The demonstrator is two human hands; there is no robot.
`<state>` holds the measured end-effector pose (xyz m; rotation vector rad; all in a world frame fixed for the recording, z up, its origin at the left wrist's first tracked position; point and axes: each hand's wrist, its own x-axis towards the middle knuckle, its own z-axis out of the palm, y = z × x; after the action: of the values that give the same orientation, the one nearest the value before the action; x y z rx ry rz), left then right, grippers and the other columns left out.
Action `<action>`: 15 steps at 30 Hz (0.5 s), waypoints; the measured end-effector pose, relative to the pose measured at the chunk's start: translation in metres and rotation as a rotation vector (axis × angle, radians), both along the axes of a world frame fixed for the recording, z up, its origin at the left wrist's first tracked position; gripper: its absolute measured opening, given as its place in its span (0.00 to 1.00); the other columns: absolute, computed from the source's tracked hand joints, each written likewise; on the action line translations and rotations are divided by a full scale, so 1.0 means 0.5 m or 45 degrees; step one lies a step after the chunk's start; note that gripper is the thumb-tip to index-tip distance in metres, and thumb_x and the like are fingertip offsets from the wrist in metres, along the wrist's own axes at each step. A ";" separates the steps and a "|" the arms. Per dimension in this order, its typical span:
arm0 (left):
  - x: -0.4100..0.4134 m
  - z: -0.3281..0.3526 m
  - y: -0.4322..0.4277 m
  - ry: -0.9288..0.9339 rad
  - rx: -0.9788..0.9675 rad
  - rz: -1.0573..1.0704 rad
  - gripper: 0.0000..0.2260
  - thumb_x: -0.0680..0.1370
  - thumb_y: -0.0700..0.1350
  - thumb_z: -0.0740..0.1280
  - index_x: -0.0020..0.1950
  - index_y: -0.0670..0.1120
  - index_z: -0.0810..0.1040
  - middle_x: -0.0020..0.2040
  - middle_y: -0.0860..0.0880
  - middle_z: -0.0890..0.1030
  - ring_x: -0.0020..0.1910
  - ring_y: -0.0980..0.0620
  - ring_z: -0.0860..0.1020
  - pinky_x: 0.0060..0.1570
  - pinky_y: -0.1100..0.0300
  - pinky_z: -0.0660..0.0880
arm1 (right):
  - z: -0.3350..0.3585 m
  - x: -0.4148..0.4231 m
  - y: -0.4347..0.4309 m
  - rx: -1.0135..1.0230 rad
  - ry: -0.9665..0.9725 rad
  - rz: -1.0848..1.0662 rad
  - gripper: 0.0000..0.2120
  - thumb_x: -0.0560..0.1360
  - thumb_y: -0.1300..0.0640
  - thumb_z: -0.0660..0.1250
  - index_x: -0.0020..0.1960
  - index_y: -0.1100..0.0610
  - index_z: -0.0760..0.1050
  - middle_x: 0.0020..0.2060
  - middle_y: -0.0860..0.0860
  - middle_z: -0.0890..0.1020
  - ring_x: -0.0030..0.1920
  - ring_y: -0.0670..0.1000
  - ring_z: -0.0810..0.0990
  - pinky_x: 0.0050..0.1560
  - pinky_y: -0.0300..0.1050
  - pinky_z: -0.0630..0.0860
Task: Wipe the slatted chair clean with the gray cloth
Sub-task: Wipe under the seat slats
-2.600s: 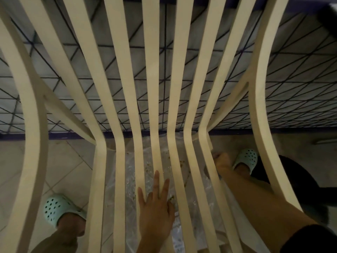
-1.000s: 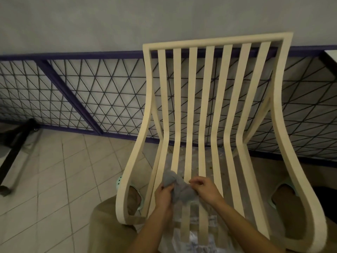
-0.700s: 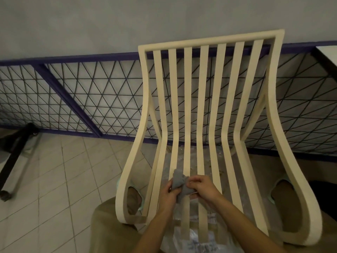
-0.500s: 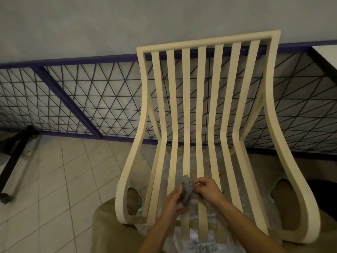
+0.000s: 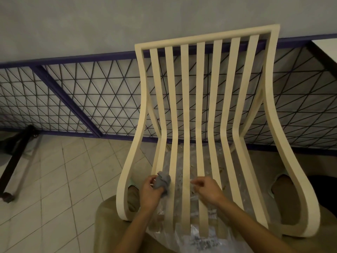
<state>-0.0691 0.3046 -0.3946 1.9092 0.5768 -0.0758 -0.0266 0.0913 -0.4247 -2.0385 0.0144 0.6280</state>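
A cream slatted chair (image 5: 202, 99) stands in front of me, its back toward a mesh railing. My left hand (image 5: 150, 193) grips a bunched gray cloth (image 5: 162, 180) over the left seat slats. My right hand (image 5: 206, 189) hovers over the middle seat slats, fingers loosely pinched, holding nothing I can make out. Brown specks of dirt (image 5: 221, 168) lie on the seat slats and on the plastic below them.
A clear plastic sheet (image 5: 202, 238) lies under the seat. A purple-framed mesh railing (image 5: 87, 94) runs behind the chair. A black metal stand (image 5: 12, 157) sits on the tiled floor at the left. A white tabletop corner (image 5: 326, 46) shows at the upper right.
The view pulled back from close over the slats to the whole chair. Both hands held the cloth; now only my left hand holds it, shifted left, and my right hand has come off it.
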 end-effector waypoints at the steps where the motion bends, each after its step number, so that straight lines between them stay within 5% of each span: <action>1: 0.006 -0.005 0.012 -0.024 0.062 0.048 0.13 0.73 0.37 0.71 0.52 0.52 0.74 0.48 0.52 0.77 0.47 0.53 0.78 0.43 0.63 0.77 | -0.002 0.009 0.000 -0.058 -0.044 0.017 0.12 0.78 0.57 0.66 0.60 0.53 0.79 0.57 0.49 0.81 0.56 0.46 0.78 0.55 0.36 0.71; 5: 0.013 -0.045 0.039 0.039 0.248 0.086 0.07 0.75 0.37 0.68 0.48 0.49 0.75 0.48 0.47 0.78 0.47 0.50 0.78 0.53 0.52 0.78 | -0.007 0.038 0.007 -0.260 -0.193 0.152 0.16 0.76 0.56 0.66 0.63 0.53 0.76 0.62 0.52 0.75 0.61 0.51 0.75 0.58 0.38 0.70; 9: 0.001 -0.083 0.031 0.146 0.252 0.011 0.07 0.78 0.36 0.62 0.45 0.48 0.73 0.45 0.46 0.78 0.47 0.47 0.79 0.49 0.58 0.76 | -0.016 0.062 0.028 -0.357 -0.293 0.285 0.20 0.76 0.55 0.66 0.68 0.54 0.72 0.63 0.54 0.71 0.65 0.54 0.71 0.67 0.47 0.69; 12: 0.004 -0.075 0.027 0.146 0.224 0.139 0.10 0.78 0.32 0.60 0.47 0.47 0.71 0.42 0.52 0.74 0.42 0.56 0.73 0.44 0.69 0.71 | -0.029 0.083 0.042 -0.441 -0.299 0.357 0.23 0.77 0.53 0.64 0.71 0.54 0.69 0.69 0.56 0.66 0.70 0.56 0.65 0.71 0.47 0.64; 15: 0.026 -0.083 0.041 0.109 0.254 0.366 0.13 0.79 0.35 0.61 0.42 0.52 0.69 0.41 0.54 0.73 0.40 0.58 0.72 0.55 0.61 0.71 | -0.044 0.106 0.051 -0.527 -0.341 0.391 0.24 0.78 0.50 0.62 0.73 0.53 0.66 0.73 0.58 0.60 0.74 0.58 0.58 0.74 0.51 0.59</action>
<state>-0.0559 0.3250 -0.4362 2.0014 0.9411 0.0890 0.0266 0.1167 -0.4468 -2.5410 -0.3588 0.5663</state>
